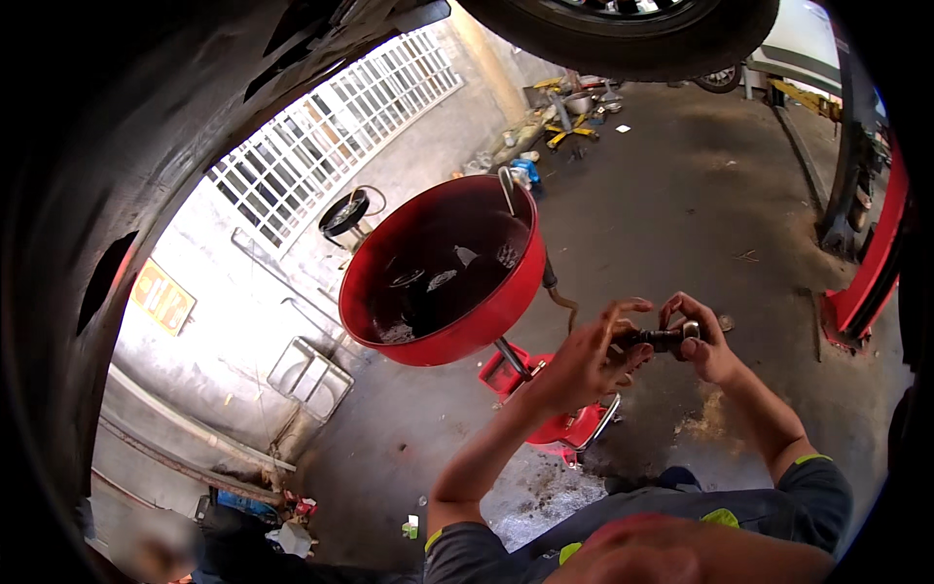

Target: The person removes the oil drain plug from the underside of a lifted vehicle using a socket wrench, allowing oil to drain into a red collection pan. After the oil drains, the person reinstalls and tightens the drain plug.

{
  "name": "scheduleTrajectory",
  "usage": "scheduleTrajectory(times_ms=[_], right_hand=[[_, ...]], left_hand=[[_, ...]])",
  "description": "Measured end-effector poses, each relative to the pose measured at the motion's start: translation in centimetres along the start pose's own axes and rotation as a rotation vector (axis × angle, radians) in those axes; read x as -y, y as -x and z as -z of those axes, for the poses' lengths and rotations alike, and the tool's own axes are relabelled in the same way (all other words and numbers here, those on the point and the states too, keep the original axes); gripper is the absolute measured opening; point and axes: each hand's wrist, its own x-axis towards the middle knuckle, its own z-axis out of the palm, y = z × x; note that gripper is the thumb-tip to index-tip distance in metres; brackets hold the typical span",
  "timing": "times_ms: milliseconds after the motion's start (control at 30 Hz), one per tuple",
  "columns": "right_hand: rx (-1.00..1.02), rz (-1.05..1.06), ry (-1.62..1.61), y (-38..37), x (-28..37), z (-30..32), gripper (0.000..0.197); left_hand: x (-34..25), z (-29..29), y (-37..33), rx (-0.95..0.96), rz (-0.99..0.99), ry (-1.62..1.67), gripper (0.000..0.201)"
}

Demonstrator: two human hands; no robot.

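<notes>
Hands meet in front of the person's chest, both closed on a short dark tool [660, 340] with a bright metal end. The left hand [584, 360] wraps the dark shaft, fingers curled over it and thumb beneath; the right hand [702, 343] pinches the shiny end between thumb and forefingers. Neither hand is open; each grips its own end of the one piece, which sits level between them, off to the right of the red drain pan [440, 277].

That pan stands on its red wheeled stand [545, 399], dark oil pooled inside, under the raised car whose tyre [623, 34] hangs overhead. The concrete floor [681, 195] below the hands is stained and gritty.

From where I stand, it looks like the end piece is being turned or seated on the shaft, though the view is too small to say which. To do it well, I would keep the left hand steady as the anchor, let only the right fingers twist, and hold the piece square so it does not cross or slip from oily skin.
</notes>
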Motion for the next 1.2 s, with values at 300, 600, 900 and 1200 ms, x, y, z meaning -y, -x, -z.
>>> scheduleTrajectory(times_ms=[300,600,900,1200], right_hand=[[0.136,0.156,-0.205,-9.7,0.8,-1.0,0.077],[0.431,0.289,-0.253,-20.0,4.1,-0.8,0.076],[0.626,0.494,-0.172,-26.7,7.1,-0.3,0.062],[0.62,0.389,-0.242,-30.4,4.8,2.4,0.051]], left_hand=[[-2.8,5.3,-2.4,-0.259,-0.227,-0.188,0.032],[-6.4,9.5,-4.9,-0.508,-0.152,-0.497,0.032],[-8.2,11.4,-6.0,-0.714,-0.162,-0.772,0.035],[-14.3,18.9,-8.6,-1.251,-0.531,-1.238,0.03]])
